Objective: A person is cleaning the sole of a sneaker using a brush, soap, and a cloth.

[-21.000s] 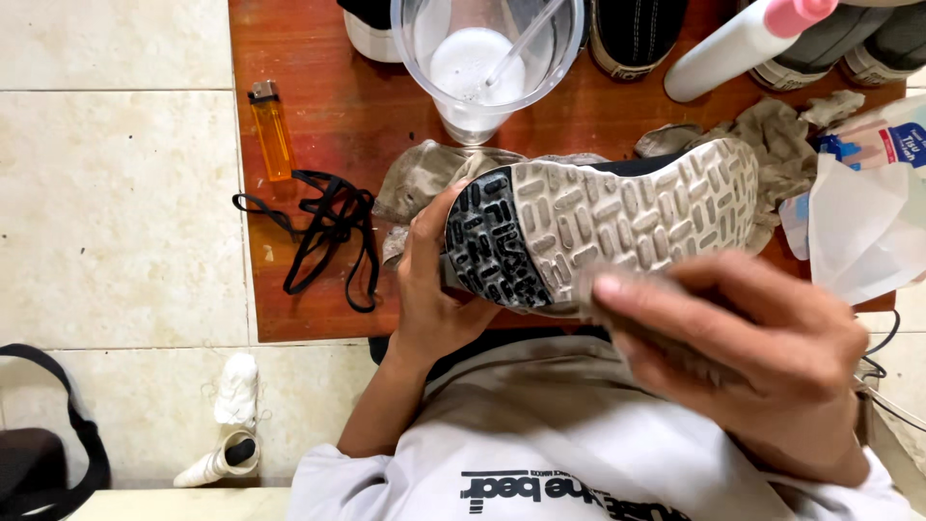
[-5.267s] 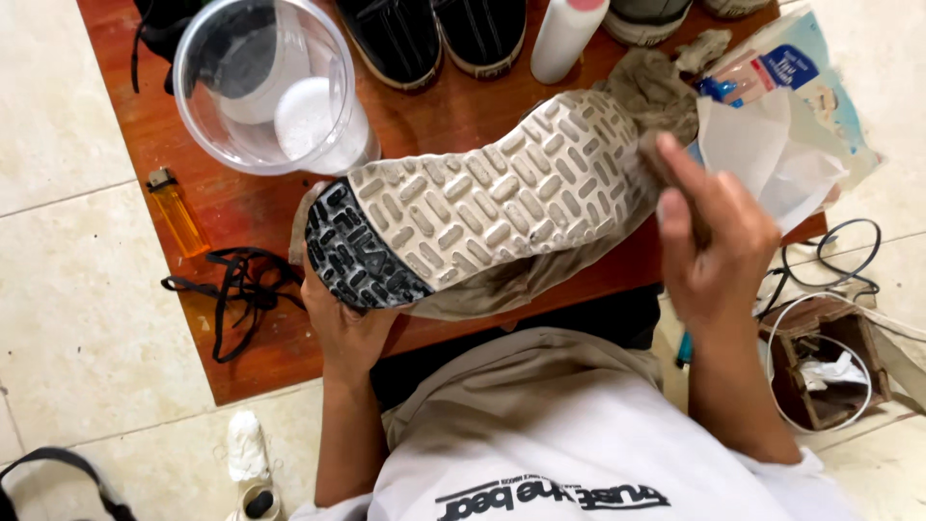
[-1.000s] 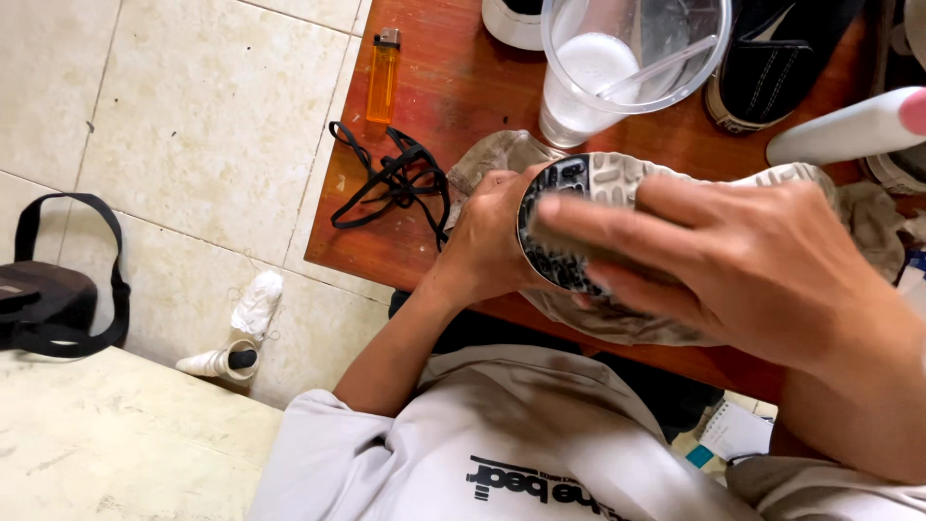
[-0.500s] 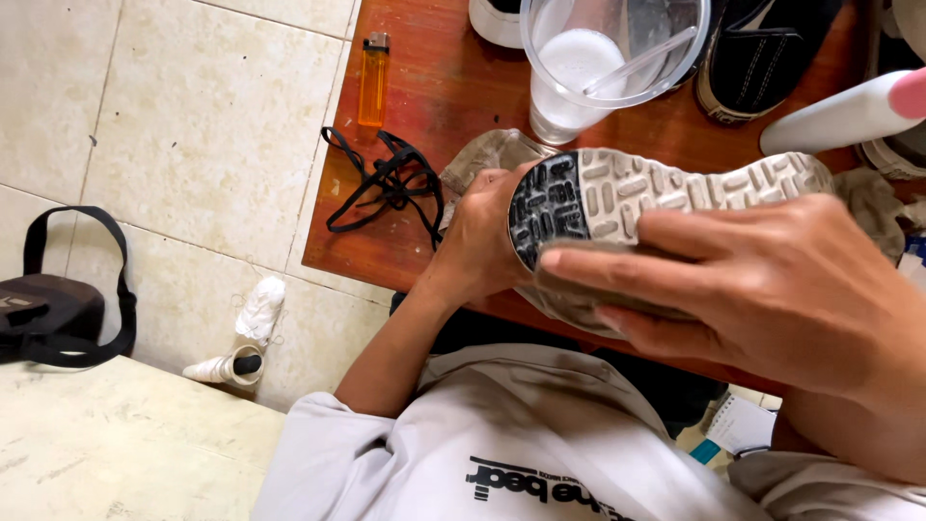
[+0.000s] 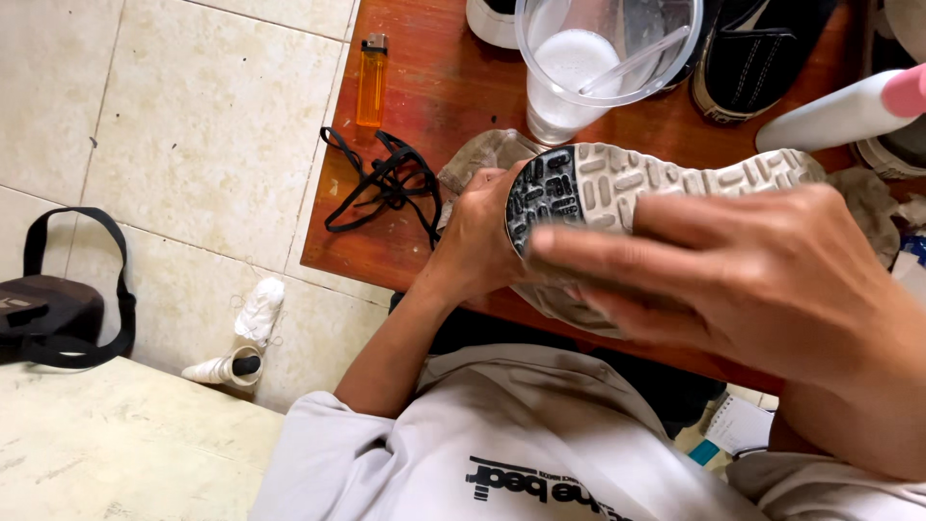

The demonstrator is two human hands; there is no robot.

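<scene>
Shoe (image 5: pixel 666 188): held sole up over the near edge of the table (image 5: pixel 434 106), heel end toward the left; sole pale with a dark tread patch at the heel.
Left hand (image 5: pixel 477 241): closed around the heel end from below, thumb side against the dark tread.
Right hand (image 5: pixel 762 275): laid across the sole, fingers (image 5: pixel 588 251) stretched toward the heel; whether it holds anything beneath cannot be told.
Rag (image 5: pixel 482 154): grey, crumpled under the shoe, touching the left hand.
Laces (image 5: pixel 386 183): black, loose tangle near the table's left edge, just beside the rag.
Lighter (image 5: pixel 370 82): orange, lying at the left edge, beyond the laces.
Cup (image 5: pixel 598 58): clear plastic, white liquid and a stirrer inside, at the far edge behind the shoe.
Bottle (image 5: pixel 849 111): white with pink cap, lying on its side at the far right.
Dark shoe (image 5: pixel 762 53): at the far edge, between cup and bottle.
Bag (image 5: pixel 58 309): black, strapped, on the tiled floor well left of the table.
</scene>
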